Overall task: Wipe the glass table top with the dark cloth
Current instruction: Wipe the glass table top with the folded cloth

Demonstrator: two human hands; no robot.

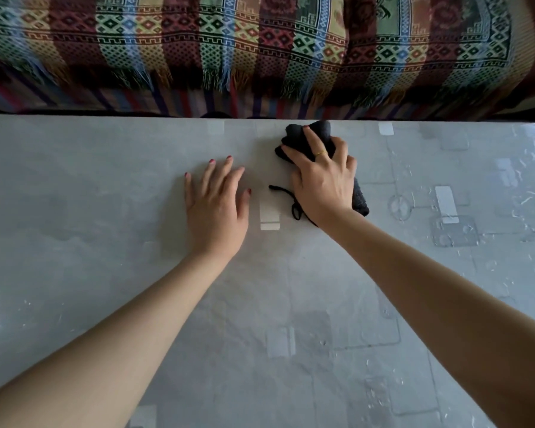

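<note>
The glass table top (105,186) fills most of the view, pale grey with faint reflections. A bunched dark cloth (317,131) lies near its far edge, right of centre. My right hand (322,177) presses down on the cloth with fingers spread over it, gripping it; a loose dark thread (291,200) trails out to the left of the wrist. My left hand (217,205) rests flat on the glass to the left of the cloth, fingers apart, holding nothing.
A sofa covered by a striped patterned throw (260,50) with fringe runs along the table's far edge. Streaks and smears show on the glass at the right (454,230).
</note>
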